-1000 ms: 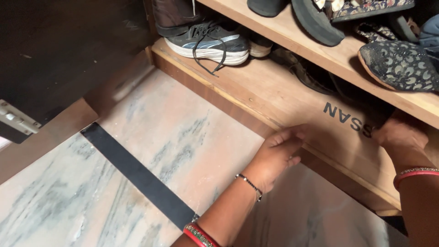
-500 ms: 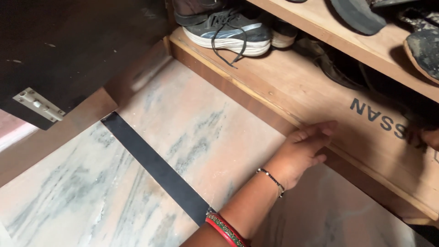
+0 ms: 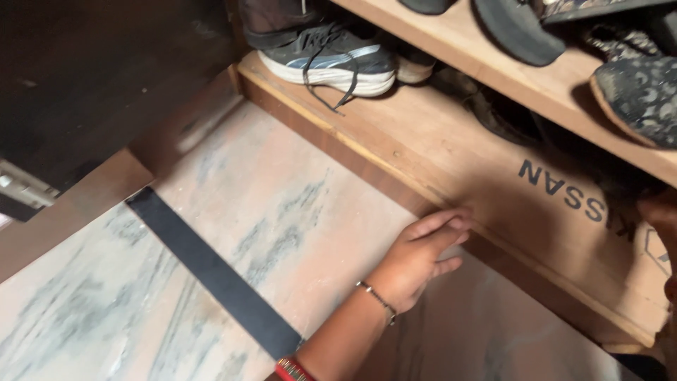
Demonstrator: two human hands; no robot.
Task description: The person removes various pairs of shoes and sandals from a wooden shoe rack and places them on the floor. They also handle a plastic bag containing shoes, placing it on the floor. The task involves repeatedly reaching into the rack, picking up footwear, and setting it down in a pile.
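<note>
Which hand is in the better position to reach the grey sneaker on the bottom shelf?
Probably the left hand. It rests open at the front edge of the bottom shelf, on the same side as the grey sneaker. The right hand is at the frame's far right edge, mostly out of view.

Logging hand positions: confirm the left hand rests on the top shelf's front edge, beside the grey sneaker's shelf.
Not the top shelf. The head view shows the left hand resting on the bottom shelf's front edge, the same shelf that holds the grey sneaker.
</note>
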